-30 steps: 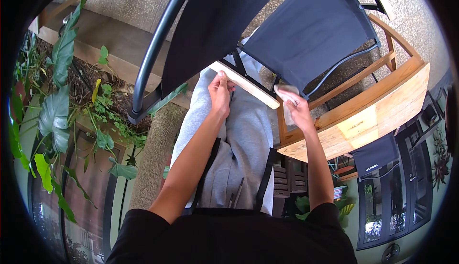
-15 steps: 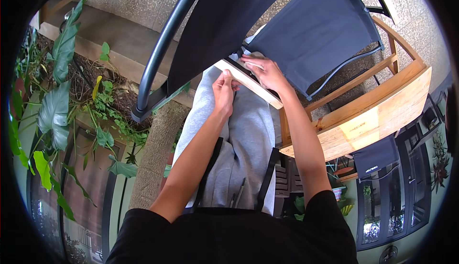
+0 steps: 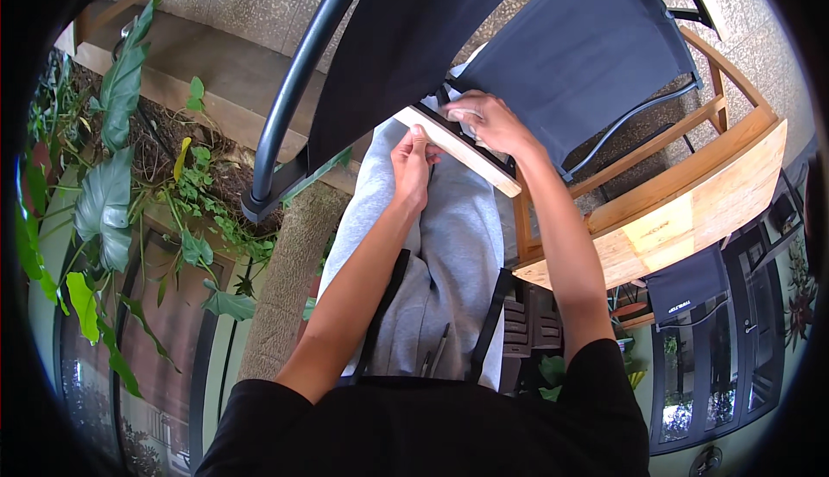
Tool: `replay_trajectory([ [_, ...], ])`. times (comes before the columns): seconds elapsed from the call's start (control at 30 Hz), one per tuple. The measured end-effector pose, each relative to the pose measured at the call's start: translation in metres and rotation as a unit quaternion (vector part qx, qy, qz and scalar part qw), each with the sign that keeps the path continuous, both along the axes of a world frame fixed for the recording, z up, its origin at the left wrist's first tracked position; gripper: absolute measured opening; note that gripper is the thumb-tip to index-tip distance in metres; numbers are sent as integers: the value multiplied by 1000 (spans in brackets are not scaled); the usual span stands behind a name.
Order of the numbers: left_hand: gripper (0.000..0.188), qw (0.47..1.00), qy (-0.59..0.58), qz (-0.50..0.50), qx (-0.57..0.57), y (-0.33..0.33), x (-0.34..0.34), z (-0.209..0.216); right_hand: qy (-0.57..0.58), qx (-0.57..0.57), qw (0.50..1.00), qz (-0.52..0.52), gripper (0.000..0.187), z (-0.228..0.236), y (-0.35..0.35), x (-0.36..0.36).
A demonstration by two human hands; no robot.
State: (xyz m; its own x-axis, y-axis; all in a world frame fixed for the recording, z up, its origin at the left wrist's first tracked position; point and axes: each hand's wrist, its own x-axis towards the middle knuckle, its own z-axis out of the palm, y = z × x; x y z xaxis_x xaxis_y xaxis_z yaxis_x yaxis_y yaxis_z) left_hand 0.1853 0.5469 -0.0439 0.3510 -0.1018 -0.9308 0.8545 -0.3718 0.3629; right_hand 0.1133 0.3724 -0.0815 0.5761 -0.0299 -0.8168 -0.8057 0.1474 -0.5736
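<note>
A pale wooden strip (image 3: 466, 156) slants across the space above my lap, its near end down to the right. My left hand (image 3: 412, 166) is closed on its left part, thumb pressed on the pale face. Along the strip's far side runs a black edge or band; I cannot tell whether it is part of the strip. My right hand (image 3: 496, 125) is just beyond that dark edge, fingers bent together. Something small and light seems to be pinched in its fingers, but its kind is too unclear to tell. My legs in grey trousers (image 3: 380, 209) are below.
Two dark fabric chairs stand ahead: one with a curved metal arm (image 3: 289, 80), the other with a flat dark panel (image 3: 579, 63). A wooden table (image 3: 665, 231) is close on my right. Leafy plants (image 3: 108, 209) and a trunk (image 3: 281, 287) are at the left.
My right hand has shifted a little to the right along the strip's far side. My left hand keeps its hold on the strip. The whole view has drifted slightly.
</note>
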Motion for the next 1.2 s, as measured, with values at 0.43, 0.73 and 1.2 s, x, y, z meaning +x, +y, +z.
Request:
replay_trajectory([
  [0.43, 39, 999, -14, -33, -5, 0, -1, 0, 32, -58, 943, 327, 37, 21, -23, 34],
  [0.73, 40, 999, -16, -29, -8, -2, -1, 2, -98, -65, 942, 313, 27, 0, -26, 36],
  [1.2, 41, 999, -9, -44, -14, 4, 2, 2, 6, -208, 891, 403, 42, -12, -1, 59],
])
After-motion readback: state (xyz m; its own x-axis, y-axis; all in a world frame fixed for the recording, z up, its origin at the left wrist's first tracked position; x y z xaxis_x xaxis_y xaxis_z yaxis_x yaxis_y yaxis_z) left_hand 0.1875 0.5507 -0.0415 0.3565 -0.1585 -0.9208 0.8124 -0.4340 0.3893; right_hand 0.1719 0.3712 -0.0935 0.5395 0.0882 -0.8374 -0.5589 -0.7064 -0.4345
